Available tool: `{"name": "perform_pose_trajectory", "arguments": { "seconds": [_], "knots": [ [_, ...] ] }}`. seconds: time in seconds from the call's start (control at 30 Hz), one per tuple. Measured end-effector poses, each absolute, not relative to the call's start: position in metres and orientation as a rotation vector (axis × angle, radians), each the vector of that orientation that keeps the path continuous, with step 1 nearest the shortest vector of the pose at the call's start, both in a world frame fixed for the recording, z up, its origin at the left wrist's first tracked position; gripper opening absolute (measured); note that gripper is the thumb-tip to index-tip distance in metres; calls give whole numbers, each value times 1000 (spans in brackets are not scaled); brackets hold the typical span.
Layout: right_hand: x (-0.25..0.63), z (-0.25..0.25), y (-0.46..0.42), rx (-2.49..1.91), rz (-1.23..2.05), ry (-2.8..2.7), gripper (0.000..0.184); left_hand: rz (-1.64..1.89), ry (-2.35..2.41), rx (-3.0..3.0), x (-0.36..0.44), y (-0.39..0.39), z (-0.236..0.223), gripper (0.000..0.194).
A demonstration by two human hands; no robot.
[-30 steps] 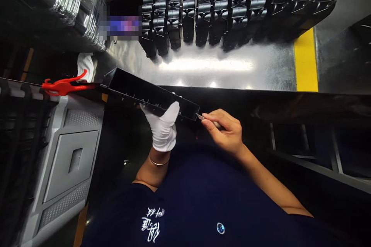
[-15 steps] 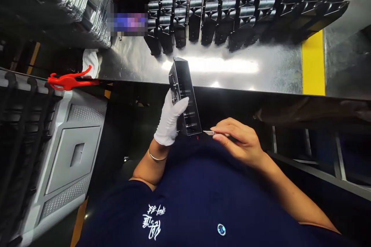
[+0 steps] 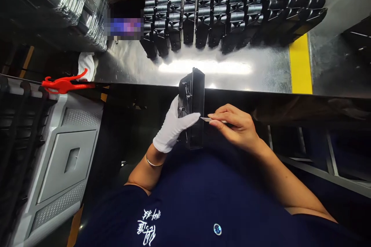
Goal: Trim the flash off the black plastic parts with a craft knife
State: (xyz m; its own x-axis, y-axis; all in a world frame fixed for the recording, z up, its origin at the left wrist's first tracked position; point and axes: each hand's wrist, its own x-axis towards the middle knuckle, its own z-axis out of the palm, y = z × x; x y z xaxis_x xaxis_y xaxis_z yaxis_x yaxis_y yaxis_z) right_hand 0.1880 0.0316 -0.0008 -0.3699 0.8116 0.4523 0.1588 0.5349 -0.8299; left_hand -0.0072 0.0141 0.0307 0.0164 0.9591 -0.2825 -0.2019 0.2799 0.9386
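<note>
My left hand (image 3: 174,127), in a white glove, grips a long black plastic housing (image 3: 198,88) in front of my chest. The thumb lies across its open side, and the ribbed outer side faces left. In my bare right hand (image 3: 236,121) a small knife (image 3: 206,119) is pinched between thumb and fingers. Its pale blade points left, and the tip is at the housing's right edge, close to the gloved thumb. Whether the blade touches the plastic I cannot tell. Most of the knife's handle is hidden by my fingers.
Rows of similar black plastic parts (image 3: 203,19) stand on the metal table (image 3: 130,65). A yellow strip (image 3: 300,65) crosses its right side. At left are a red air blow gun (image 3: 65,84), a white cloth (image 3: 86,65), a grey plastic crate (image 3: 68,162) and plastic-wrapped stacks (image 3: 69,4).
My left hand has turned the housing more upright and shifted it slightly right and down. My right hand has brought the knife up and left, from below the housing's lower corner to its right edge.
</note>
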Motion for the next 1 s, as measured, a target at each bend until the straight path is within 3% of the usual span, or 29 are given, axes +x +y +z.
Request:
{"name": "perform_pose_trajectory", "arguments": {
  "seconds": [0.2,0.43,0.6,1.0],
  "knots": [
    [188,0,48,-832,824,-1828,10,1027,1173,879,-11,12,34,58],
    [212,4,85,-1043,550,-1757,13,756,940,861,-19,-2,35,84],
    [229,29,78,-924,704,-1945,7,652,702,699,-40,-5,25,72],
    [245,61,88,-613,819,-2460,18,489,656,686,-56,-4,18,74]
  ]
}}
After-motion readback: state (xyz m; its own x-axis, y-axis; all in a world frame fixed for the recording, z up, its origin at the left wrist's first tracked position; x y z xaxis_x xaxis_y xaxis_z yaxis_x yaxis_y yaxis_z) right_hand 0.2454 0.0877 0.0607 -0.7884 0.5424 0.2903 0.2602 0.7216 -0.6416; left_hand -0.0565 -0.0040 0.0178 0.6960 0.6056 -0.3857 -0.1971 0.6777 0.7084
